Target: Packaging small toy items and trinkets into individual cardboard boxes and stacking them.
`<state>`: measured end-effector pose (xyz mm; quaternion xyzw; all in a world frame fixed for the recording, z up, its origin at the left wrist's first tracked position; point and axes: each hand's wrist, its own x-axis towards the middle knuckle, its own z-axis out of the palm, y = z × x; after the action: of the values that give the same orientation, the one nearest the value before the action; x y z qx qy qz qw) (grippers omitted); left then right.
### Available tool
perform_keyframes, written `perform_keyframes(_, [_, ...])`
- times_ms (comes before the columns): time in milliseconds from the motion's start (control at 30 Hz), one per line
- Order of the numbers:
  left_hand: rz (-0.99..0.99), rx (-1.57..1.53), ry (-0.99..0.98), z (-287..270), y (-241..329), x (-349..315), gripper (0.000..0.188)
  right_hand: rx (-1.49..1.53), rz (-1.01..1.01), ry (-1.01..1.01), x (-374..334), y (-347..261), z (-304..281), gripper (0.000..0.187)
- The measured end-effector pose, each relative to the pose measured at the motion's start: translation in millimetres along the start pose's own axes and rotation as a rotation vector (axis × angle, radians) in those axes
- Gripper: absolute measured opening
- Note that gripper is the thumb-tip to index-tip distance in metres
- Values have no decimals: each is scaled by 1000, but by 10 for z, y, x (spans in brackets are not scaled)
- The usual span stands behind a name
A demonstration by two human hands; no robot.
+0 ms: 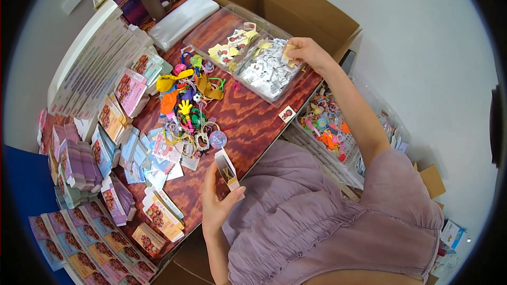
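My left hand (217,203) holds a small open cardboard box (231,178) upright near the table's front edge, thumb on one side and fingers on the other. Something thin and yellowish shows inside the box, too small to name. My right hand (309,54) pinches a small pale yellow paper piece (288,56) over the right end of a clear divided plastic tray (289,96). One compartment there holds a heap of small white printed packets (264,74); the other has yellow-backed picture stickers (232,45). A single picture sticker (287,114) lies on the table below the tray.
Small toys and balloons (185,108) are piled mid-table. Stacks of folded printed boxes (79,163) and loose blue cards (134,150) fill the left. A large carton (311,8) stands behind the tray; a toy-filled basket (325,150) sits below my right arm.
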<state>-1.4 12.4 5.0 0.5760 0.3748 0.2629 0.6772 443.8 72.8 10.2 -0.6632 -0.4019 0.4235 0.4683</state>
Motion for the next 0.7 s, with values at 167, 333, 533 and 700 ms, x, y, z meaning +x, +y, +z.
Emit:
perform_keyframes(167, [42,5,18,-13,-53,-3,83,-261,-69,37,3,-15,50,14])
perform_keyframes(333, [32,-24,10,3,-30,4,82,-561,-189,77,19,73,125,21])
perform_keyframes(533, [29,-15,38,-12,-69,-15,82,-624,-223,159,-61,40,192,16])
perform_keyframes(700, [38,141,146,19,-61,10,79,-83,-79,25,-153,-131,122,12])
